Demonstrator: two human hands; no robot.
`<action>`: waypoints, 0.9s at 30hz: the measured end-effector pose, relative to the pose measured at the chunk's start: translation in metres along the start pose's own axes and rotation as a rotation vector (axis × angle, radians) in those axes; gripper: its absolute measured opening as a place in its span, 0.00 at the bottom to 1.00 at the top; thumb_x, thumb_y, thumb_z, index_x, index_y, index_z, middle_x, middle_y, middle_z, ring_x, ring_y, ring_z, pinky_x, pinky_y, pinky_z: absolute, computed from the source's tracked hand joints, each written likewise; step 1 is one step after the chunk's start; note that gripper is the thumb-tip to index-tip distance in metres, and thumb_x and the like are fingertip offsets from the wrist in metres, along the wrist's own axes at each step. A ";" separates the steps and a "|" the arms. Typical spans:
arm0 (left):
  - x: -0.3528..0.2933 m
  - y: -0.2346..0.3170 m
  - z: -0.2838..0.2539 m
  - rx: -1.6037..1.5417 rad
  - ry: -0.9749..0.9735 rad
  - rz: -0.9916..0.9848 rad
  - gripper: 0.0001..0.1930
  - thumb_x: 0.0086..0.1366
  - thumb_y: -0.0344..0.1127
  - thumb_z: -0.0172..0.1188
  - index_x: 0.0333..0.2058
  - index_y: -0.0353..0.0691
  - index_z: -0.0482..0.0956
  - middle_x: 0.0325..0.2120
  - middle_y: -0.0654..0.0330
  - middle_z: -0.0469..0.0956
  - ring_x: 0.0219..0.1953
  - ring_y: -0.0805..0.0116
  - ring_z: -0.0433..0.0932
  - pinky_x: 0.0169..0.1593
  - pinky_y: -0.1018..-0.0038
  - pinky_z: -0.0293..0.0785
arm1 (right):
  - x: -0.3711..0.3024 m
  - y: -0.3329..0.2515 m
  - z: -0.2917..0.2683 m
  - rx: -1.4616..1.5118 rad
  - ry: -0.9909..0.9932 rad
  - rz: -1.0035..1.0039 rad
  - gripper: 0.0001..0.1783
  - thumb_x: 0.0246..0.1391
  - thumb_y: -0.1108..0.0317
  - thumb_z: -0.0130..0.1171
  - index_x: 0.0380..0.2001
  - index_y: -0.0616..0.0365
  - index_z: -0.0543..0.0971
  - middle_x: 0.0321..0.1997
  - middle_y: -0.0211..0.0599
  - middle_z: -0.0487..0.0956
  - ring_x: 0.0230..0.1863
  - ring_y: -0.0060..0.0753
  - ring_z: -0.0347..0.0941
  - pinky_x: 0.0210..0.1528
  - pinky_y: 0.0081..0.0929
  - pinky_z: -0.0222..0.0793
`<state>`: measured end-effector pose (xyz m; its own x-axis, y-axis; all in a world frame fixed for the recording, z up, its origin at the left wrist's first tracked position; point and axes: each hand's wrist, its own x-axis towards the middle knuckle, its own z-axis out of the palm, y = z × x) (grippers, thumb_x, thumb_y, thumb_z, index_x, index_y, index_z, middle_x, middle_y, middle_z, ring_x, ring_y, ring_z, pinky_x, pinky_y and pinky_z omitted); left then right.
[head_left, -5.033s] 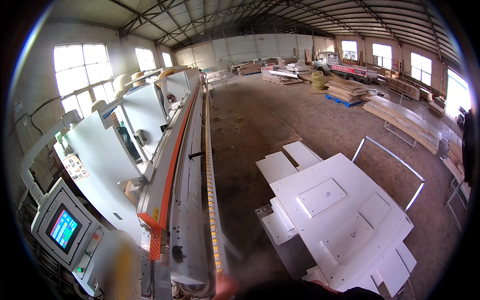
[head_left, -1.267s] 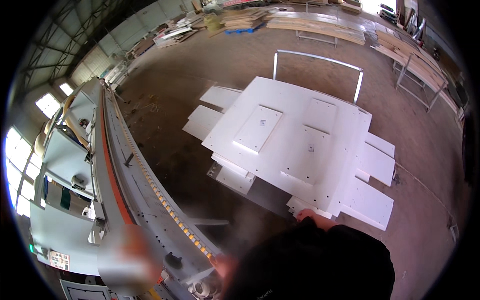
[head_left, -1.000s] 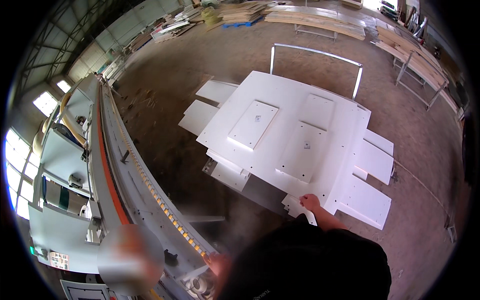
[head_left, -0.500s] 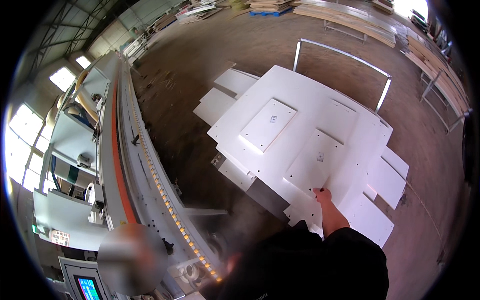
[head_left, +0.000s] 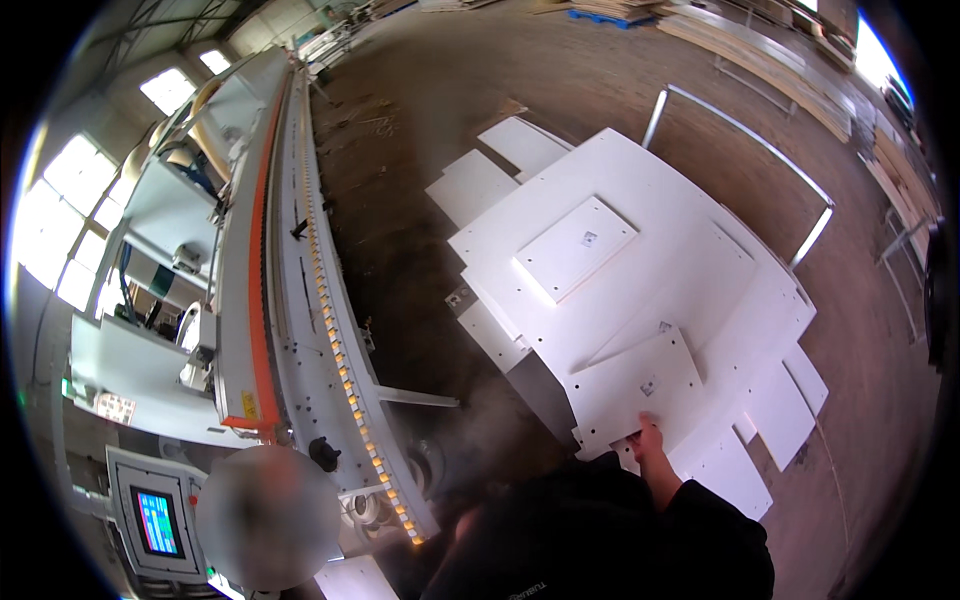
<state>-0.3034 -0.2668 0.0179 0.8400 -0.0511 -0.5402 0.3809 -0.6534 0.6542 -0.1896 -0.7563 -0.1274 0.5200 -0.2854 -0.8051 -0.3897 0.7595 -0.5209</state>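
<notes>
My right hand (head_left: 647, 438) grips the near edge of a white rectangular panel (head_left: 620, 375), with the thumb on top and fingers partly hidden under it. Holes and a small label mark this panel. It lies turned at an angle over the stack of large white panels (head_left: 700, 225), overlapping another panel's edge. Farther off on the stack rests a second small white panel (head_left: 565, 262), which I am not touching. Beside my dark clothing shows only a small skin-coloured patch (head_left: 465, 524), perhaps part of my left hand; its fingers cannot be made out.
To the left runs a long machine (head_left: 285, 330) with an orange strip, a row of yellow blocks and a lit screen (head_left: 158, 522). A support arm (head_left: 415, 397) juts from it toward the stack. Behind the stack stands a metal rail (head_left: 750, 125). Stacked boards (head_left: 765, 60) lie farther back.
The panel under my right hand has swung round and come nearer to me, uncovering part of the stack. My hand now grips its near edge. The view has shifted left.
</notes>
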 end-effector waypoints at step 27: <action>-0.086 -0.129 -0.282 -0.016 0.880 -0.015 0.08 0.70 0.38 0.61 0.38 0.40 0.84 0.30 0.60 0.84 0.35 0.67 0.83 0.40 0.67 0.79 | -0.091 0.069 0.149 0.012 -0.441 -0.060 0.18 0.64 0.53 0.63 0.51 0.50 0.79 0.46 0.30 0.84 0.46 0.32 0.80 0.43 0.31 0.76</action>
<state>-0.3162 0.0345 0.1294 0.8253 0.5623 0.0514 0.3940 -0.6387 0.6609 -0.1506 -0.5912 -0.0475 0.8170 -0.0545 -0.5741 -0.3413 0.7567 -0.5575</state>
